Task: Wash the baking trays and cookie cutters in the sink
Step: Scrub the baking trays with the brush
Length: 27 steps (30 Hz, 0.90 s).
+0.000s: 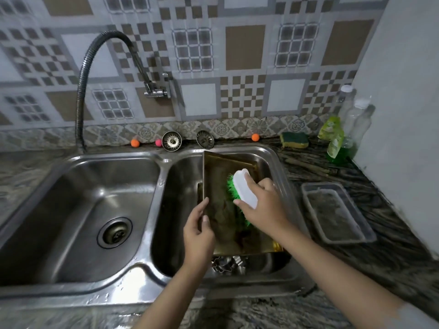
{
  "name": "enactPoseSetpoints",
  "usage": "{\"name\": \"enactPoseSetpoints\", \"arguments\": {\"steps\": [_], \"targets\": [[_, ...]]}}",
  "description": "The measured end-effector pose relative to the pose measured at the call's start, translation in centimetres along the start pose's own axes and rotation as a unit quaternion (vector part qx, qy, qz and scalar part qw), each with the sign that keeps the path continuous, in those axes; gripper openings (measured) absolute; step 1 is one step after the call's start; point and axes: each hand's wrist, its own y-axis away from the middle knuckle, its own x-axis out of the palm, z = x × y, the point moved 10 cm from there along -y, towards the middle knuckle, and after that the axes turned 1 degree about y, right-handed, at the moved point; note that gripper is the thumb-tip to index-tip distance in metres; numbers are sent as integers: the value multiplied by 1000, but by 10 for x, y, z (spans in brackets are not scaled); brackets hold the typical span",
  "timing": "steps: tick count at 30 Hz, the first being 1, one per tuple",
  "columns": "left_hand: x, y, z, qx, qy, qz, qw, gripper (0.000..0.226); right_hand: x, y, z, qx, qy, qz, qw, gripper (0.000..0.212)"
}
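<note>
The double sink (152, 279) is the landmark here. In its right basin a rectangular metal baking tray (221, 186) stands tilted, its far end leaning up near the back rim and its near end low in the basin. The tray's inner face looks dull and brownish, streaked and wet, with a raised lip around the edges. The left hand (198, 233) pinches the tray's left rim, thumb inside and fingers curled behind. The right hand (263, 207) is clamped round a white-backed scrubbing brush (244, 187), whose green bristles press on the tray's face. Just below the tray's near end, in the same basin, lie shiny metal cookie cutters (229, 264); their shapes are hard to make out. On the counter right of the sink lies a second tray (337, 210), grey and speckled.
</note>
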Motion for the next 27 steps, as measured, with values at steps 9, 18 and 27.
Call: {"name": "enactPoseSetpoints", "arguments": {"steps": [9, 18, 27], "targets": [[-5, 9, -12, 26, 2, 31, 999, 44, -28, -24, 12, 57, 11, -75, 995, 71], [-8, 1, -33, 51, -6, 46, 998, 45, -43, -37, 2, 65, 11, -92, 994, 72], [-40, -33, -38, 71, -10, -6, 997, 49, -11, -22, 25, 11, 13, -85, 996, 74]]}}
